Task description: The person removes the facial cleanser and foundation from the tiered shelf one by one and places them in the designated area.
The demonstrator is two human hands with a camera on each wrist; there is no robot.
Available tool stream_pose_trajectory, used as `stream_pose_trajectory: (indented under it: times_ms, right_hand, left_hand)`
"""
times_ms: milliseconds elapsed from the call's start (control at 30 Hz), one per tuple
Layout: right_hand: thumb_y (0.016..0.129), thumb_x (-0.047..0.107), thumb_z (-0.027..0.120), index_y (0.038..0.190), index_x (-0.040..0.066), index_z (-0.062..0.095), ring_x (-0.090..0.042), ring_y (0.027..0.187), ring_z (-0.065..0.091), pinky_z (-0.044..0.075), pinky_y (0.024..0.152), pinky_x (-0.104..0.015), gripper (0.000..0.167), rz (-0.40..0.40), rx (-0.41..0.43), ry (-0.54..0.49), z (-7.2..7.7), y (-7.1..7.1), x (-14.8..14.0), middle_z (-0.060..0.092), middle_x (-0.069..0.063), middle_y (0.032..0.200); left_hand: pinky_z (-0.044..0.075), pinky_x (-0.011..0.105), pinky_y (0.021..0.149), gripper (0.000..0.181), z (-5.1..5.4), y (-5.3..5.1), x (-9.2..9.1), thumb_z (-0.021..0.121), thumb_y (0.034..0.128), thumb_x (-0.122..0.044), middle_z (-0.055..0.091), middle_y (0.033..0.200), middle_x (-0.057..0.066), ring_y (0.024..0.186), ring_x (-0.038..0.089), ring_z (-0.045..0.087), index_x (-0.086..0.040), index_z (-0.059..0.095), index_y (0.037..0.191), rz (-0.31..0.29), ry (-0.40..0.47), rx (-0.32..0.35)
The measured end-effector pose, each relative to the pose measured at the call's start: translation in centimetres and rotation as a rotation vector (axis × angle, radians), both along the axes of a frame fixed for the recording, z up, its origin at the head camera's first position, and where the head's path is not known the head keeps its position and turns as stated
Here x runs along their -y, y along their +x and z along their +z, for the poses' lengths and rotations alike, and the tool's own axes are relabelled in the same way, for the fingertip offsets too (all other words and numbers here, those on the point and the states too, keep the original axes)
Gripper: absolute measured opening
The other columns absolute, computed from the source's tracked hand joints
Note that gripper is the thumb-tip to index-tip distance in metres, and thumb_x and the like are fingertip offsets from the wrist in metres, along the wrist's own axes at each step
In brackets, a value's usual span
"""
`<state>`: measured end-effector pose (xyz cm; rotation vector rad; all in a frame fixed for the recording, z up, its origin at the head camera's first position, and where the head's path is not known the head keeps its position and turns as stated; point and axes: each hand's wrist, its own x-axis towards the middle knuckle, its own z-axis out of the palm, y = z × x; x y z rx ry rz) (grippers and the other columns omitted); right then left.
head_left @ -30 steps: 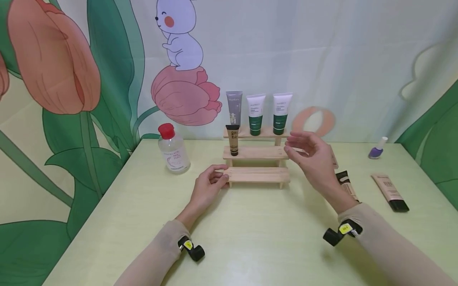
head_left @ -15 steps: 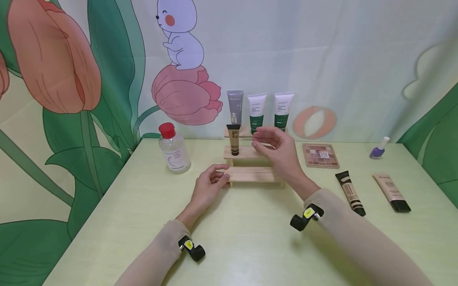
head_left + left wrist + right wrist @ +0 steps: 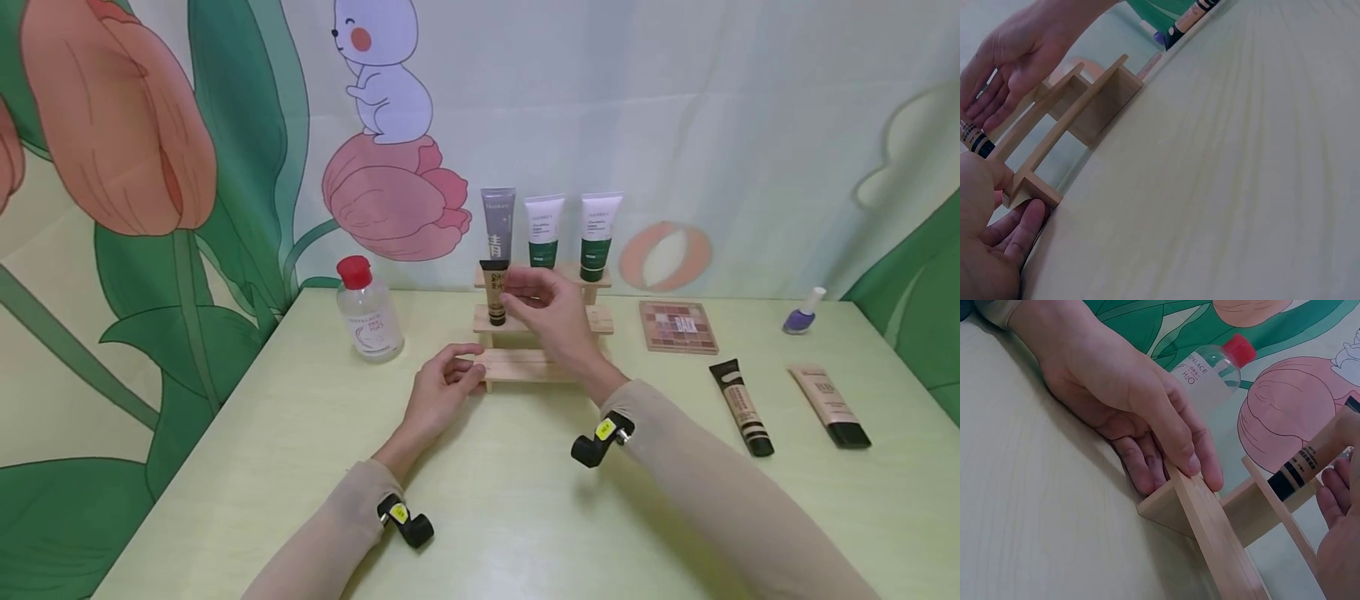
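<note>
In the head view a three-step wooden display rack (image 3: 517, 365) stands at the table's back. My left hand (image 3: 442, 387) grips the left end of its lowest step, thumb on top and fingers around the edge, as the right wrist view also shows. A small gold tube with black ends (image 3: 495, 292) stands upright on the middle step's left end. My right hand (image 3: 558, 317) is at its right side, thumb and fingers closing round its upper part. On the top step stand a grey tube (image 3: 498, 221) and two white-and-green tubes (image 3: 597, 237), one partly hidden by my right hand.
Left of the rack stands a clear bottle with a red cap (image 3: 371, 321). To the right lie an eyeshadow palette (image 3: 678, 327), a gold-and-black tube (image 3: 741, 408) and a beige tube (image 3: 830, 407). A purple nail polish bottle (image 3: 800, 312) stands farther back. A printed curtain hangs behind.
My right hand has moved left across the rack to the small gold tube, uncovering the palette and the gold-and-black tube. My left hand has stayed on the rack.
</note>
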<state>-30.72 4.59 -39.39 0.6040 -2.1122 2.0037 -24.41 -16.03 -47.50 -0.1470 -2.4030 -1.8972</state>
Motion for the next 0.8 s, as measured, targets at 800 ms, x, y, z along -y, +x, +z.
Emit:
stream_pose_trajectory:
  times_ms: [800]
  right_hand:
    - [0.101, 0.004, 0.082, 0.13, 0.002, 0.073, -0.025, 0.113, 0.072, 0.063, 0.103, -0.029, 0.031, -0.043, 0.006, 0.037, 0.05, 0.03, 0.25, 0.075, -0.013, 0.123]
  left_hand:
    - [0.068, 0.029, 0.083, 0.028, 0.01, 0.05, 0.13, 0.073, 0.1101, -0.015, 0.08, 0.11, 0.01, 0.095, 0.022, 0.079, -0.015, 0.075, 0.138, -0.007, -0.006, -0.02]
